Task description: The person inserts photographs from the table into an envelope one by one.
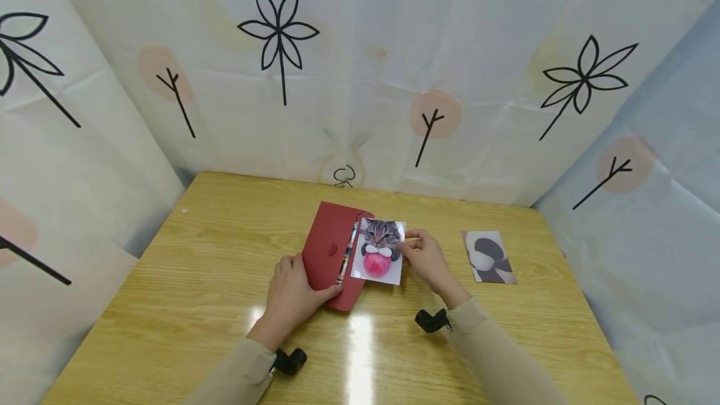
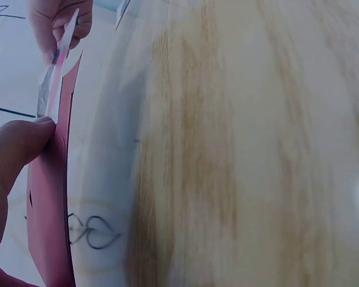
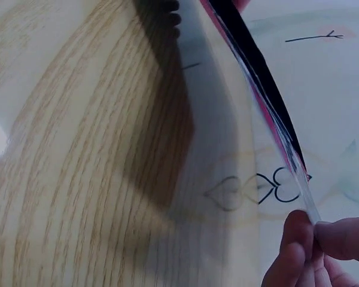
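My left hand point(image 1: 292, 292) grips the near left side of a red paper envelope point(image 1: 329, 236), its thumb lying on top near the opening. In the left wrist view that thumb point(image 2: 21, 146) presses on the red envelope point(image 2: 51, 185). Edges of several pictures point(image 1: 347, 254) show inside the open pocket. My right hand point(image 1: 430, 261) pinches the right edge of a photo card point(image 1: 382, 252) of a cat with a pink ball. The card lies over the envelope's open flap. In the right wrist view, thumb and fingers point(image 3: 341, 239) hold the card's edge.
Another photo card point(image 1: 489, 257), grey and white, lies flat on the wooden table point(image 1: 225, 249) to the right of my right hand. Patterned white cloth point(image 1: 360, 67) hangs behind the table and along both sides. A tiny white scrap point(image 1: 184, 210) lies near the far left corner.
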A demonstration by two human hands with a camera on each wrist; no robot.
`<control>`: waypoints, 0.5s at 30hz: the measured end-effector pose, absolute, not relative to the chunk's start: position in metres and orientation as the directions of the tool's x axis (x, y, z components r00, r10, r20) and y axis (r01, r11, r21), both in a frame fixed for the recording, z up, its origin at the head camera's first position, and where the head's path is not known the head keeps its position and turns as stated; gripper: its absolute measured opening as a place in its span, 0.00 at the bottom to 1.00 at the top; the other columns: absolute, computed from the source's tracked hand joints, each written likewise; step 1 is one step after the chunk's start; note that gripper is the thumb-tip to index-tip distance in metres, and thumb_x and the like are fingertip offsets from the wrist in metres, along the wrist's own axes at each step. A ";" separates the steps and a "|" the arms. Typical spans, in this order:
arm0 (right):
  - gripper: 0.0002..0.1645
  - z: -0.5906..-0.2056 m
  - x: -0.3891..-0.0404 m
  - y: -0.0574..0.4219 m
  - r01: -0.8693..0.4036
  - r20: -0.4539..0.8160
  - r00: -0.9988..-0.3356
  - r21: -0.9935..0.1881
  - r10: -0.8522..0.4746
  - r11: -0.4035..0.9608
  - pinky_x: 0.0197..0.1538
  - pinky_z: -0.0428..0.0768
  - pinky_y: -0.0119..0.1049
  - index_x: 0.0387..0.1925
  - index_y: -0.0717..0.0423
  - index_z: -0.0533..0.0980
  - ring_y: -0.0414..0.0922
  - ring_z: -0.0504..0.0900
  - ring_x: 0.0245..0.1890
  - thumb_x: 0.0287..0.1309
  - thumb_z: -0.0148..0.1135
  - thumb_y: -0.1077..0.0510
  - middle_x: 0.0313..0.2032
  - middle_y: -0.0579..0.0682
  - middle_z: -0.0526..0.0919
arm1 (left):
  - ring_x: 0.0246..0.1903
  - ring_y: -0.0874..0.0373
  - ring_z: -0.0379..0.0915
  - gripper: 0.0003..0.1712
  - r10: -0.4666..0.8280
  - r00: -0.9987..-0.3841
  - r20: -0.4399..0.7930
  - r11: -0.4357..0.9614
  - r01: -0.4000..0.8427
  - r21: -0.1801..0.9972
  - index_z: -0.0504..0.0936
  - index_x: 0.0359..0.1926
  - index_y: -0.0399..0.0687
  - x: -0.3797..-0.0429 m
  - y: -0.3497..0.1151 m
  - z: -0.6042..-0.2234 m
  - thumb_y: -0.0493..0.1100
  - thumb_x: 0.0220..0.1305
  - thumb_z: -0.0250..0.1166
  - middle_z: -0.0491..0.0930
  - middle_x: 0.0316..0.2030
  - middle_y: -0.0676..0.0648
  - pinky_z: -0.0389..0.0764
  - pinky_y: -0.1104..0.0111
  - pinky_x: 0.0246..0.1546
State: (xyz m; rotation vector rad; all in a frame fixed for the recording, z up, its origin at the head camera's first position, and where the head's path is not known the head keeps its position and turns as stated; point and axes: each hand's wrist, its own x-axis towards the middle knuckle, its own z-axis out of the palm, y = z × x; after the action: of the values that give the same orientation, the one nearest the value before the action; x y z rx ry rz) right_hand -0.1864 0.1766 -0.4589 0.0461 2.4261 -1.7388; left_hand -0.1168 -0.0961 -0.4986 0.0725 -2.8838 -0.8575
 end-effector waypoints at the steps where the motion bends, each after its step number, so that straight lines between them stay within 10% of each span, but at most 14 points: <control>1: 0.21 -0.458 -0.187 0.178 0.117 -0.146 -0.987 -0.942 -0.070 0.315 0.36 0.81 0.48 0.56 0.66 0.68 0.52 0.80 0.28 0.65 0.59 0.62 0.37 0.63 0.81 | 0.45 0.45 0.64 0.64 -0.084 -0.991 0.107 0.838 -0.013 0.546 0.66 0.61 0.30 -0.117 -0.096 -0.498 0.75 0.36 0.71 0.68 0.48 0.37 0.72 0.55 0.41; 15: 0.18 -0.469 -0.190 0.171 0.122 -0.142 -0.989 -0.948 -0.049 0.293 0.36 0.82 0.46 0.54 0.63 0.69 0.48 0.80 0.27 0.64 0.59 0.63 0.34 0.58 0.82 | 0.43 0.45 0.64 0.64 -0.070 -0.991 0.116 0.853 0.001 0.522 0.67 0.59 0.28 -0.121 -0.094 -0.498 0.76 0.37 0.71 0.68 0.45 0.36 0.71 0.55 0.41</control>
State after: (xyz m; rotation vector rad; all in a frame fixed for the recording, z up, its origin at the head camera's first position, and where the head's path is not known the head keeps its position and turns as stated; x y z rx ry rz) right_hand -0.1901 0.1706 -0.4689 0.0690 2.4066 -1.7862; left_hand -0.1213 -0.0942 -0.4984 0.0538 -2.8975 -0.8160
